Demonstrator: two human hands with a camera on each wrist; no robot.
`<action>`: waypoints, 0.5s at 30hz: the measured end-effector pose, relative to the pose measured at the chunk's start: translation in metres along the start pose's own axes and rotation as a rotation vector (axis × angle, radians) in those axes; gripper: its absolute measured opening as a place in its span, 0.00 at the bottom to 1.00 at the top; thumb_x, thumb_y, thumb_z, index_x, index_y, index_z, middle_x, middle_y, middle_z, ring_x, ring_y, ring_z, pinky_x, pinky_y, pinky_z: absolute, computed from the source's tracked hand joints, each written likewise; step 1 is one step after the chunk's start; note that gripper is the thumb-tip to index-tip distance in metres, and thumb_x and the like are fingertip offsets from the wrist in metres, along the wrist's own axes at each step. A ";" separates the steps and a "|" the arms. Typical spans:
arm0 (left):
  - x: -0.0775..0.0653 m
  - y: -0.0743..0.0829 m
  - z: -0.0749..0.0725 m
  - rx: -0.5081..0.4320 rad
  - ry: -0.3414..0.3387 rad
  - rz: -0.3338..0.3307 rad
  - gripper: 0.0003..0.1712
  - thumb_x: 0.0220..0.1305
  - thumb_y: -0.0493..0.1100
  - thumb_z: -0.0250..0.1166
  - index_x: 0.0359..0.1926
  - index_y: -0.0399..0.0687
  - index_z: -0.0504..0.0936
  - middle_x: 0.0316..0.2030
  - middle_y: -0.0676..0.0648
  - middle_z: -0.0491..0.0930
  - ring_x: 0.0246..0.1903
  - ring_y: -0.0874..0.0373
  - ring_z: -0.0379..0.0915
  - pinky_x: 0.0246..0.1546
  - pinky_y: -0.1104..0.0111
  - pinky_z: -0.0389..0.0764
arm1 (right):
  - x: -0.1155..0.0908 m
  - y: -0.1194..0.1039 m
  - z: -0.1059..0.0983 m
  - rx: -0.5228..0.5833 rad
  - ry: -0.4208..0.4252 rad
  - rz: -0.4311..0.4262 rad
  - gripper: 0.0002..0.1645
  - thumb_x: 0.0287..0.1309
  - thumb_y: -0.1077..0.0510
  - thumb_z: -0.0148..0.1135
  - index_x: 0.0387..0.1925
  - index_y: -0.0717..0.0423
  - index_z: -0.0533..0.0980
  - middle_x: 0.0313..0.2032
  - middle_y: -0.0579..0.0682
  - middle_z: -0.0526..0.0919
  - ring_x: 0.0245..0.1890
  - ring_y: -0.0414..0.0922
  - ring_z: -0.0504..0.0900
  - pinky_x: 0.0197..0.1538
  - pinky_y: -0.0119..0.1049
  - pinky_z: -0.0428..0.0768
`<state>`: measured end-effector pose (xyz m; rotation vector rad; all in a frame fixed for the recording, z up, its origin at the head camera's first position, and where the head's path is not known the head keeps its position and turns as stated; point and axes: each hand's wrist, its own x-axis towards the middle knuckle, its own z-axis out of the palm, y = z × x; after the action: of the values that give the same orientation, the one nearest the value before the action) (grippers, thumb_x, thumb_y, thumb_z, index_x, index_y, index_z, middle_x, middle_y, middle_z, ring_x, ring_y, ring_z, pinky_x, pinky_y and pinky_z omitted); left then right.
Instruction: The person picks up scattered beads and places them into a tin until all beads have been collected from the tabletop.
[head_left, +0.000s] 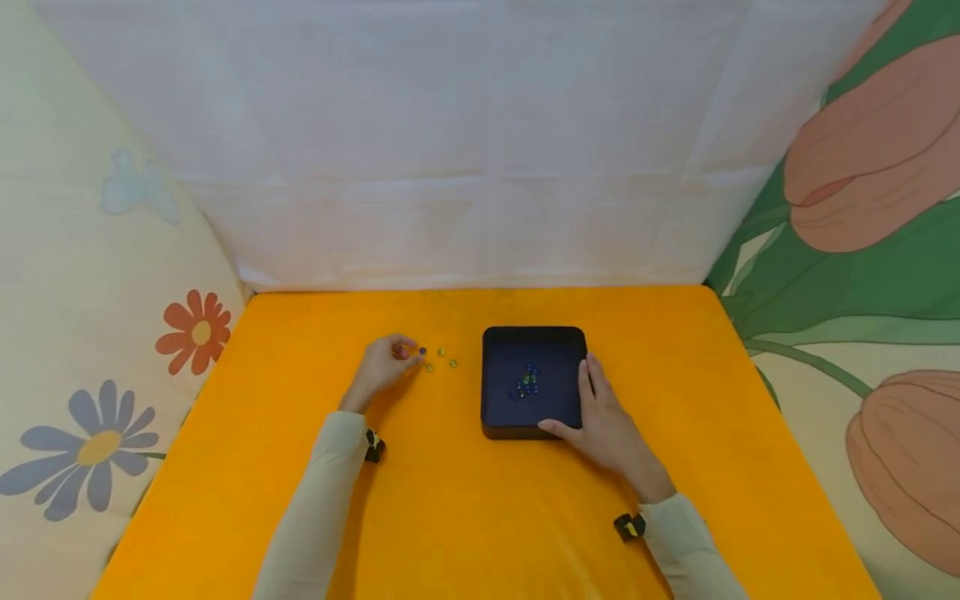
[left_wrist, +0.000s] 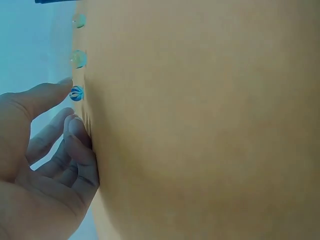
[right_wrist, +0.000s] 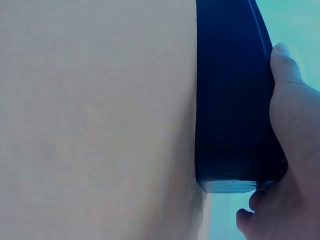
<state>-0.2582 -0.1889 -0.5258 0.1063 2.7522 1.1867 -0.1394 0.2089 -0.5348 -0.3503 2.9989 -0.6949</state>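
Observation:
My left hand (head_left: 384, 367) is on the orange cloth, left of the tray, its thumb and forefinger spaced around a blue marble (head_left: 423, 351). In the left wrist view the blue-and-white swirled marble (left_wrist: 76, 93) sits by the thumb tip, with a gap to the finger below. Yellowish clear marbles (head_left: 441, 352) lie just right of it. A square black tray (head_left: 491, 432) stands in the middle, with several blue and green marbles (head_left: 528, 380) loosely grouped inside. My right hand (head_left: 606, 425) holds the tray's near right corner, thumb on the front rim and fingers along the right side.
An orange cloth (head_left: 465, 508) covers the table. A white sheet (head_left: 480, 150) hangs along its back edge. Flower-printed fabric (head_left: 90, 292) flanks the left side, and tulip-printed fabric (head_left: 862, 333) the right. Each wrist wears a small black camera.

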 end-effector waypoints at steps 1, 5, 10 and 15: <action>0.001 0.000 0.000 0.002 -0.003 -0.001 0.23 0.72 0.48 0.70 0.60 0.39 0.83 0.47 0.37 0.85 0.45 0.46 0.80 0.47 0.57 0.82 | 0.000 0.000 0.000 0.002 -0.001 0.001 0.77 0.58 0.16 0.58 0.84 0.62 0.38 0.85 0.63 0.32 0.84 0.64 0.48 0.72 0.59 0.72; 0.005 -0.001 0.000 0.010 -0.017 0.000 0.23 0.71 0.49 0.71 0.60 0.40 0.83 0.44 0.39 0.85 0.42 0.49 0.80 0.45 0.59 0.81 | 0.000 0.000 0.001 0.003 -0.004 0.002 0.77 0.58 0.16 0.58 0.84 0.63 0.38 0.85 0.63 0.33 0.84 0.64 0.48 0.72 0.59 0.73; 0.009 0.000 0.000 0.028 -0.052 0.001 0.21 0.71 0.48 0.71 0.58 0.40 0.84 0.43 0.40 0.86 0.38 0.51 0.80 0.43 0.60 0.81 | 0.000 0.000 0.000 0.005 -0.009 0.002 0.77 0.58 0.17 0.59 0.84 0.62 0.38 0.85 0.63 0.33 0.84 0.64 0.48 0.73 0.59 0.72; 0.012 0.003 -0.002 0.038 -0.103 0.003 0.19 0.72 0.47 0.69 0.58 0.41 0.84 0.42 0.39 0.86 0.37 0.51 0.79 0.41 0.61 0.80 | 0.001 0.001 0.001 0.001 -0.007 0.003 0.77 0.58 0.17 0.59 0.84 0.62 0.37 0.85 0.64 0.33 0.84 0.64 0.48 0.72 0.59 0.73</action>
<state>-0.2705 -0.1868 -0.5238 0.1717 2.6865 1.0973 -0.1403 0.2093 -0.5356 -0.3468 2.9914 -0.6932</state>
